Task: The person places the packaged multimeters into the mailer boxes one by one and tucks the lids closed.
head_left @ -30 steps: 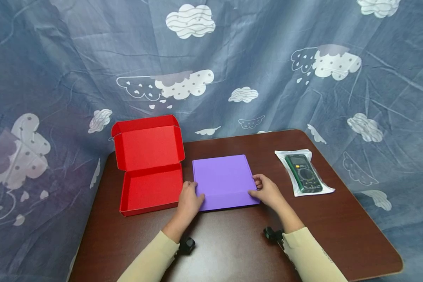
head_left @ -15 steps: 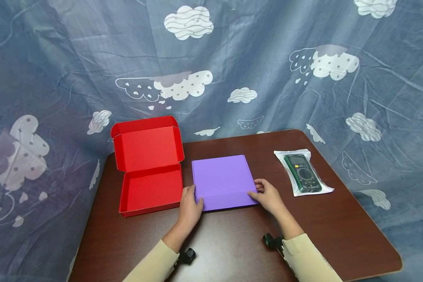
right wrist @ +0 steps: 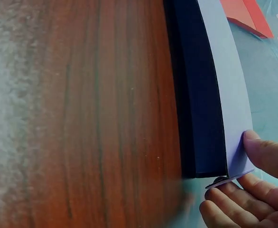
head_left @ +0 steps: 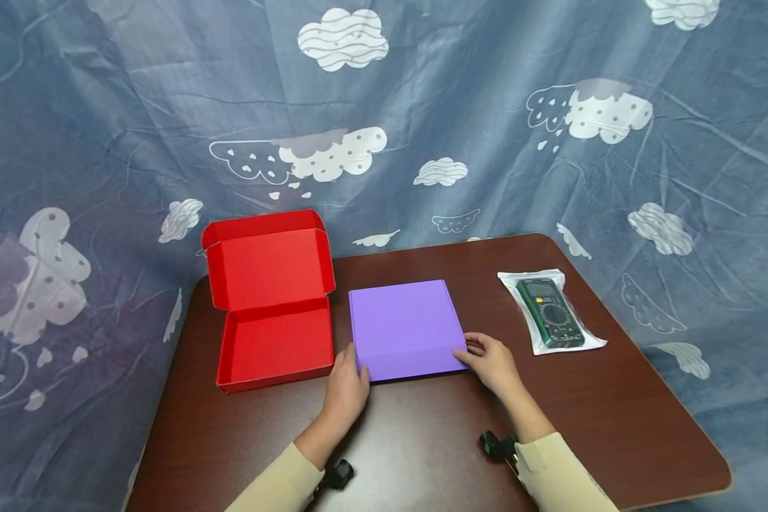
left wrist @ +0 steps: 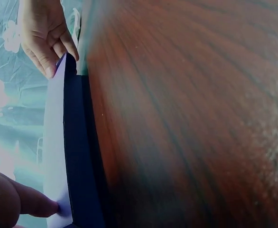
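A purple cardboard box [head_left: 406, 320] lies on the table with its lid down over the top. At its front left corner my left hand [head_left: 348, 391] holds the box, thumb on the lid and fingers along the left side. In the left wrist view the left thumb [left wrist: 34, 202] presses the lid near the front edge. My right hand [head_left: 494, 364] grips the front right corner. The right wrist view shows its thumb [right wrist: 267, 152] on top and curled fingers [right wrist: 241, 202] by a small flap that sticks out at the side.
Left of the purple box stands a red cardboard box [head_left: 275, 345] with its lid raised. A dark green multimeter [head_left: 553, 316] in a clear plastic bag lies to the right on the brown table [head_left: 416, 441]. Behind hangs a blue cloud-patterned curtain [head_left: 409, 92].
My left hand has slid a little toward me along the box's left side. The right hand has shifted slightly toward me at its corner. The boxes and multimeter stay in place.
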